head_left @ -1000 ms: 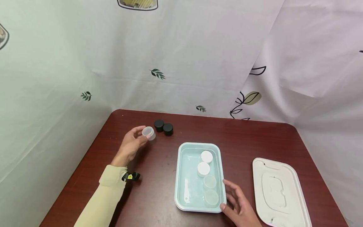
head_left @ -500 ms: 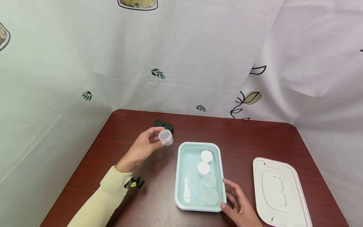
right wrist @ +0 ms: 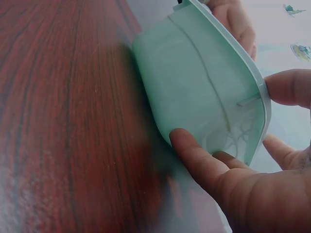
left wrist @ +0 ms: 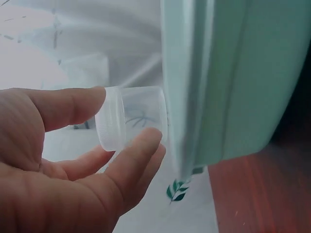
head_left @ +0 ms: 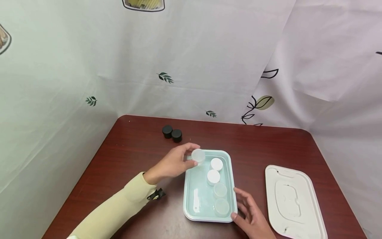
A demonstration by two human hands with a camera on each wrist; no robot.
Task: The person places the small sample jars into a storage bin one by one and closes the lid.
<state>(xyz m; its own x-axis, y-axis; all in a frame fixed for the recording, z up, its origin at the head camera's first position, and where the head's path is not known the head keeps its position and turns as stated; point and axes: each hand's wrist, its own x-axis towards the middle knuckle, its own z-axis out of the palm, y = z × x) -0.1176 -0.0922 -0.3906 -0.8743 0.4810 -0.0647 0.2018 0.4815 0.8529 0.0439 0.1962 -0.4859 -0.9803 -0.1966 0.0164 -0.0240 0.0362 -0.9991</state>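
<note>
Since the earlier frame my left hand [head_left: 176, 163] carries its pinched small clear plastic jar [head_left: 198, 155] rightward over the pale green tray's [head_left: 191, 196] upper-left corner; my open right hand [head_left: 250, 215] steadies its lower-right rim.

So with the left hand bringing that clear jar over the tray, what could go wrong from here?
The left hand only pinches the clear jar by its fingertips above the mint tray's far corner, so it might slip and knock the white-lidded jars nearby. The right hand merely touches the tray's near edge, so a bump could still shift it.
</note>
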